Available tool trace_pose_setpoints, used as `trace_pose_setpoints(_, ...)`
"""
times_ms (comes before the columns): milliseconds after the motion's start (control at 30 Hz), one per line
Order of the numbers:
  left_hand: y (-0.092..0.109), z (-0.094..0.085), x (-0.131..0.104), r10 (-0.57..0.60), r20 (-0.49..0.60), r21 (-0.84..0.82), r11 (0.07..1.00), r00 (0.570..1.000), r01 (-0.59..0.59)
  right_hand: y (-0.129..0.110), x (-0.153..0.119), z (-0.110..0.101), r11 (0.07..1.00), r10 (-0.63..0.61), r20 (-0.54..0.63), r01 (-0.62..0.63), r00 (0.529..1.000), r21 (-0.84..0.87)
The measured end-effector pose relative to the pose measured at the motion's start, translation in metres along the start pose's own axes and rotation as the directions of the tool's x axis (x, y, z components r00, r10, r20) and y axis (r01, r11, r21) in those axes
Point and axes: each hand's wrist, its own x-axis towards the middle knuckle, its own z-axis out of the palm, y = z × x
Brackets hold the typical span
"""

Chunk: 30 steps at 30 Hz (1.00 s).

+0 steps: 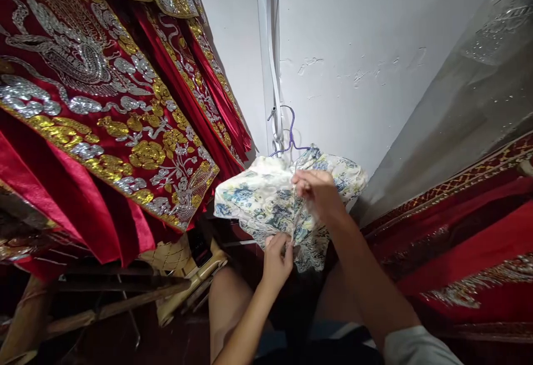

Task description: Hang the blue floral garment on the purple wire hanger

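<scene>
A white blouse with a blue and yellow floral print (254, 201) hangs in front of me on a purple hanger (292, 131). My left hand (278, 251) pinches the blouse's front edge low down, thumb and fingers closed on the cloth. Higher on the same front opening is my right hand (318, 190), its fingertips pressed together at the edge near the collar. Whether a button sits between those fingers is too small to make out. The lower part of the blouse falls into shadow above my lap.
Red garments with gold and silver sequin embroidery (145, 148) hang at the left. A bamboo chair (195, 276) stands below them. A white pipe (268, 37) runs down the wall (353, 48). More red embroidered cloth (470, 243) lies along the right.
</scene>
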Motion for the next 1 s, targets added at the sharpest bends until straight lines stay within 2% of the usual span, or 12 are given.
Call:
trace_pose_setpoints(100,-0.001,-0.002,0.001,-0.021,0.069,0.001,1.000,0.997,0.021,-0.014,0.006,0.009,0.995,-0.070,-0.053,0.074,0.996,0.067)
trace_pose_setpoints(167,0.001,-0.008,0.008,-0.031,0.055,-0.041,0.999,0.998,0.033,-0.011,0.001,0.011,0.996,-0.078,-0.033,0.079,0.996,0.034)
trace_pose_setpoints(267,0.018,-0.026,0.036,-0.012,-0.114,-0.184,0.983,0.993,-0.009,0.000,-0.010,0.007,0.993,-0.101,0.035,0.103,0.994,-0.063)
trace_pose_setpoints(333,0.037,-0.042,0.063,0.041,-0.291,-0.251,0.961,0.956,-0.118,0.003,-0.017,0.004,0.984,-0.135,0.066,0.142,0.989,-0.109)
trace_pose_setpoints(400,0.057,-0.058,0.093,0.144,-0.381,-0.205,0.950,0.913,-0.235,-0.001,-0.020,0.002,0.974,-0.164,0.092,0.176,0.982,-0.142)
trace_pose_setpoints(533,0.085,-0.074,0.134,0.348,-0.289,-0.039,0.927,0.892,-0.374,-0.005,-0.015,0.001,0.955,-0.205,0.091,0.219,0.975,-0.198)
trace_pose_setpoints(633,0.094,-0.077,0.140,0.407,-0.309,0.062,0.910,0.860,-0.409,0.012,-0.004,-0.002,0.927,-0.223,0.065,0.233,0.973,-0.293)
trace_pose_setpoints(733,0.096,-0.087,0.137,0.405,-0.446,0.143,0.912,0.798,-0.383,0.046,0.001,-0.010,0.891,-0.190,0.100,0.215,0.977,-0.401)
trace_pose_setpoints(833,0.084,-0.109,0.139,0.257,-0.645,0.092,0.961,0.720,-0.261,0.077,-0.008,-0.020,0.916,-0.089,0.101,0.121,0.991,-0.383)
trace_pose_setpoints(900,0.064,-0.124,0.143,-0.003,-0.719,-0.185,0.965,0.695,-0.187,0.090,-0.020,-0.027,0.946,-0.037,0.096,0.065,0.995,-0.316)
trace_pose_setpoints(933,0.052,-0.130,0.146,-0.178,-0.700,-0.390,0.906,0.691,-0.162,0.093,-0.027,-0.030,0.957,-0.025,0.101,0.053,0.995,-0.284)
trace_pose_setpoints(1000,0.023,-0.136,0.148,-0.526,-0.520,-0.778,0.616,0.673,-0.120,0.096,-0.039,-0.033,0.969,-0.010,0.116,0.038,0.993,-0.245)
